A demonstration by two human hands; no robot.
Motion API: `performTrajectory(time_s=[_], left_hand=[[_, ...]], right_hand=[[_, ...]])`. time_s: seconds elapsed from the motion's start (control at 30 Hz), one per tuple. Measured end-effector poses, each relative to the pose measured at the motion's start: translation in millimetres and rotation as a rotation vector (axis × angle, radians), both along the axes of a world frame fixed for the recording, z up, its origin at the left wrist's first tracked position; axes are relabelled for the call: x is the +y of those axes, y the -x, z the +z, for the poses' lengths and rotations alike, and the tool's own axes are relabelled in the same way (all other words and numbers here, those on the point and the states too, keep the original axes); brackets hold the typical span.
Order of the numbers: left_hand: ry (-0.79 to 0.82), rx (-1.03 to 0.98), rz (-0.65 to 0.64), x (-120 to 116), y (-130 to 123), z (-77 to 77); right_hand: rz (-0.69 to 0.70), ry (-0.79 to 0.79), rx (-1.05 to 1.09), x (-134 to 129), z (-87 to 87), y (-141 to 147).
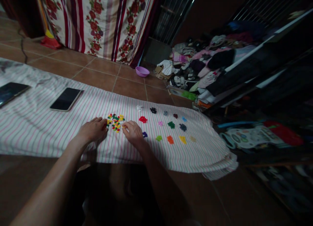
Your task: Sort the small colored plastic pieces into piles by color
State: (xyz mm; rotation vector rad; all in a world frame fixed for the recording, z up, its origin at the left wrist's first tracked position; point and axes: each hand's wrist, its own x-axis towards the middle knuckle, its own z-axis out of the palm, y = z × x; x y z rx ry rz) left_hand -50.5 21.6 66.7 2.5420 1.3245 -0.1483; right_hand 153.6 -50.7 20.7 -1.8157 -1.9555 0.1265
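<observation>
A mixed pile of small coloured pieces point(115, 122), mostly yellow, red, green and white, lies on a striped cloth point(97, 105). My left hand point(93, 129) rests on the cloth with its fingers extended against the pile's left edge. At the right edge, my right hand point(133, 131) has thumb and fingertips pinched together; what is between them is too small to make out. Just beside that hand sit dark blue pieces point(145, 134), partly covered by it. Sorted heaps spread rightward, among them red pieces point(143, 119), black pieces point(153, 110), green pieces point(171, 125) and orange pieces point(170, 139).
A phone point(66, 99) lies left of the pile, and another dark device point(11, 91) sits at the far left. Beyond the cloth's edge, a purple basin point(142, 71) stands on the tiled floor. Heaped clothes point(195, 63) fill the back right.
</observation>
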Motion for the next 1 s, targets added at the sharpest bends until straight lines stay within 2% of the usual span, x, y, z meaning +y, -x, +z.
performTrajectory(time_s=[0.3,0.67,1.0], left_hand=[[0.0,-0.015,-0.001,0,1,0.0],[0.006,-0.008,-0.01,-1,2,3.1],[0.003,-0.026,-0.007,3,2,-5.1]], right_hand=[[0.001,0.036,-0.021,-13,6.4,-8],[-0.049,0.051,-0.001,-40,11.7,-31],[-0.135,0.004,0.008,-81,22.5,-64]])
